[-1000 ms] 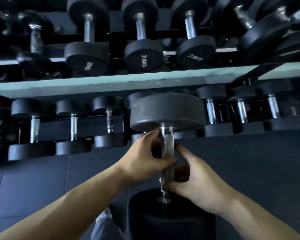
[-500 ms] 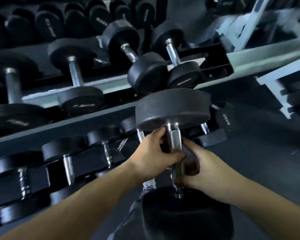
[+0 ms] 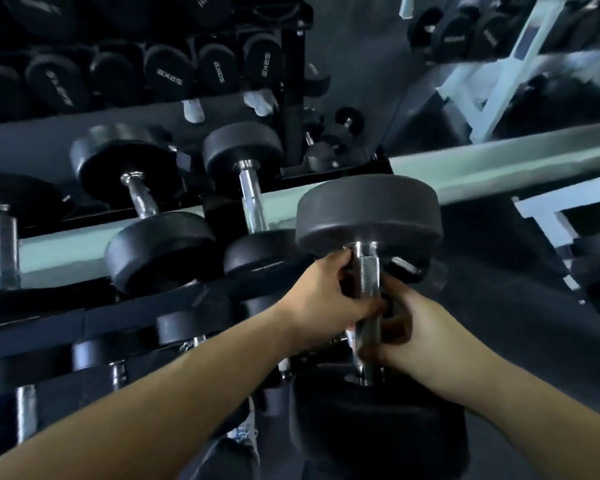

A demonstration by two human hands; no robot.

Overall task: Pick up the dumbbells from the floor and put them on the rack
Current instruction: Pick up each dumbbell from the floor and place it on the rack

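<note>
Head view shows, to the left of the fingers, other dumbbells point(image 3: 160, 251) lying on the rack point(image 3: 49, 252). The left hand point(image 3: 326, 301) curls around the upper handle of the carried dumbbell point(image 3: 369, 216), and the right hand point(image 3: 430, 337) wraps the lower handle. The dumbbell is off the floor, upright, in front of the rail. I judge that only the placing is left.

Matt rubber dumbbell point(image 3: 368, 216), knurled metal handle point(image 3: 368, 277)
</note>
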